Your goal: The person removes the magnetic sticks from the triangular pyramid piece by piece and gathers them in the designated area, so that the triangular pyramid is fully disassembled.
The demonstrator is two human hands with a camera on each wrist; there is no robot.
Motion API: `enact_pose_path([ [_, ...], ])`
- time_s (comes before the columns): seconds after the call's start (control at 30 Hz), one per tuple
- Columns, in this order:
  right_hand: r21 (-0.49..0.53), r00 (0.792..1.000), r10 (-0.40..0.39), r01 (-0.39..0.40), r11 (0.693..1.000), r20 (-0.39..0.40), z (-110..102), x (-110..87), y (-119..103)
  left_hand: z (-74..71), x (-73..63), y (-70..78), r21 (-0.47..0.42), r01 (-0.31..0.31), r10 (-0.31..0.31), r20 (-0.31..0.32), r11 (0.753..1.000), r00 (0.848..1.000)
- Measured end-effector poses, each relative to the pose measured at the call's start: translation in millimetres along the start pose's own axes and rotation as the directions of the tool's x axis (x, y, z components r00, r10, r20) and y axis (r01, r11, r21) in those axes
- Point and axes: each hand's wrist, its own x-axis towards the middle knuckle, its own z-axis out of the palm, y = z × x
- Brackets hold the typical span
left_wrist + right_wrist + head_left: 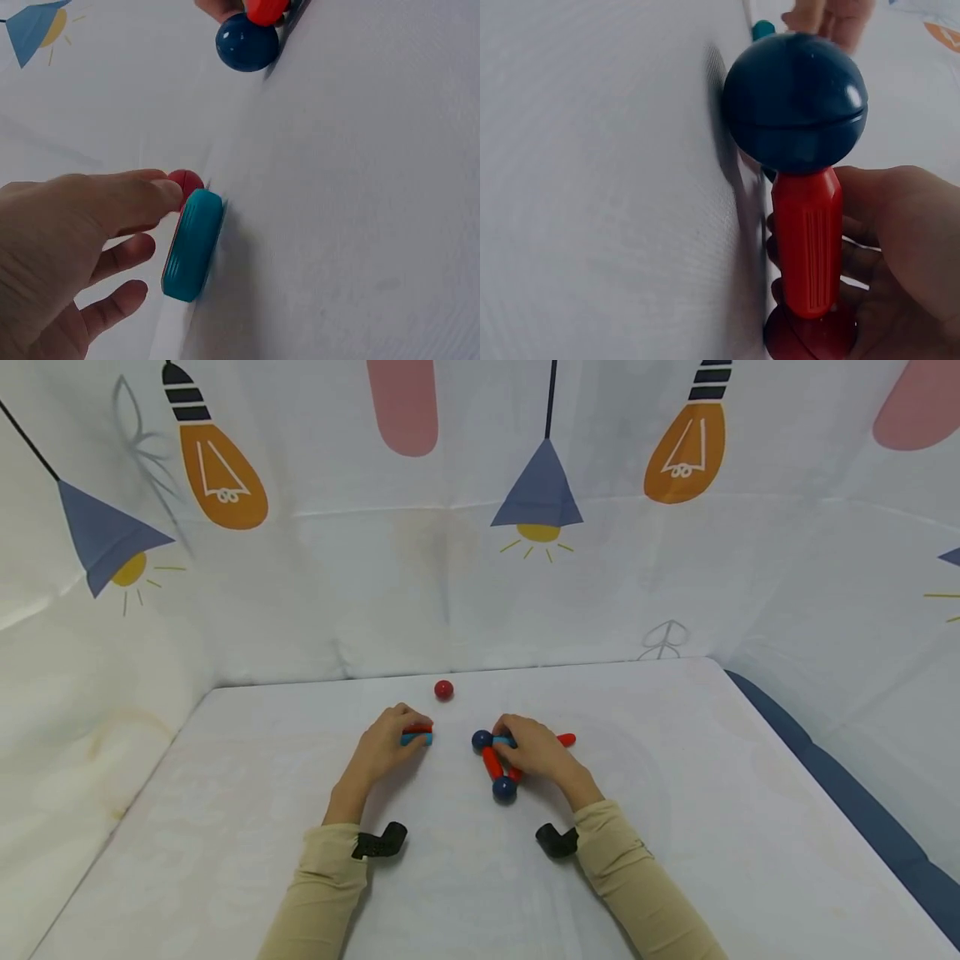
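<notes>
The lone red ball (pixel 444 690) rests near the back edge of the white table (pixel 187 827). To its near left, the left hand (pixel 386 745) is at a blue stick (pixel 193 247) and a red stick (pixel 422 727) lying side by side, its fingers loosely bent about them; whether it grips the pair I cannot tell. To the lone ball's near right, the right hand (pixel 534 748) pinches a light-blue stick (pixel 505 741) next to a dark blue ball (pixel 482 741). Farther toward the person from the lone ball, a second dark blue ball (pixel 504 789) joins two red sticks (pixel 492 763), one reaching a darker red ball (pixel 810 336) at the right hand. Rightmost from the lone ball, a red tip (pixel 567 739) shows past that hand.
</notes>
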Motion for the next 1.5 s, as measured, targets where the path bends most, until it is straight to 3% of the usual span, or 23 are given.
enact_pose_path([
  [0.17, 0.005, 0.996, -0.074, 0.074, 0.997, 0.042, 0, 0.0, -1, 18.0, 5.1, 22.9, -0.082, -0.127, 0.128, 0.009, 0.988, 0.992],
  [0.33, 0.019, 0.987, -0.155, 0.154, 0.988, 0.046, 1, 0.3, 0, 38.3, 8.1, 41.2, -0.126, -0.206, 0.22, 0.112, 0.97, 0.969],
  [0.43, 0.026, 0.991, -0.134, 0.134, 0.991, 0.019, 1, 1.4, 0, 42.7, 8.3, 43.7, -0.148, -0.193, 0.214, 0.144, 0.97, 0.966],
  [0.63, 0.034, 0.998, -0.044, 0.045, 0.998, -0.036, 0, 2.7, -1, 36.9, 4.2, 42.6, -0.167, -0.107, 0.137, 0.179, 0.98, 0.974],
  [0.7, 0.019, 0.999, -0.029, 0.03, 0.999, -0.033, 0, 1.3, 0, 34.2, 1.7, 40.7, -0.179, -0.096, 0.134, 0.216, 0.979, 0.967],
  [0.83, -0.029, 0.998, -0.042, 0.041, 0.999, -0.042, -2, -2.7, -1, 30.4, -1.7, 37.3, -0.2, -0.134, 0.185, 0.265, 0.971, 0.946],
  [0.97, -0.009, 0.995, -0.1, 0.1, 0.995, -0.023, -11, -7.2, -12, 27.6, 0.2, 37.7, -0.203, -0.174, 0.22, 0.233, 0.964, 0.947],
  [1.07, 0.002, 0.989, -0.117, 0.117, 0.993, 0.094, -15, -11.9, -21, 26.6, 2.3, 38.9, -0.207, -0.185, 0.227, 0.206, 0.961, 0.952],
  [1.2, -0.069, 0.971, -0.093, 0.111, 0.991, 0.219, -12, -16.9, -29, 27.5, 3.3, 39.9, -0.202, -0.182, 0.22, 0.182, 0.962, 0.958],
  [1.5, -0.116, 0.968, -0.115, 0.144, 0.983, 0.225, -7, -17.8, -33, 31.5, 5.2, 40.0, -0.186, -0.164, 0.184, 0.094, 0.969, 0.978],
])
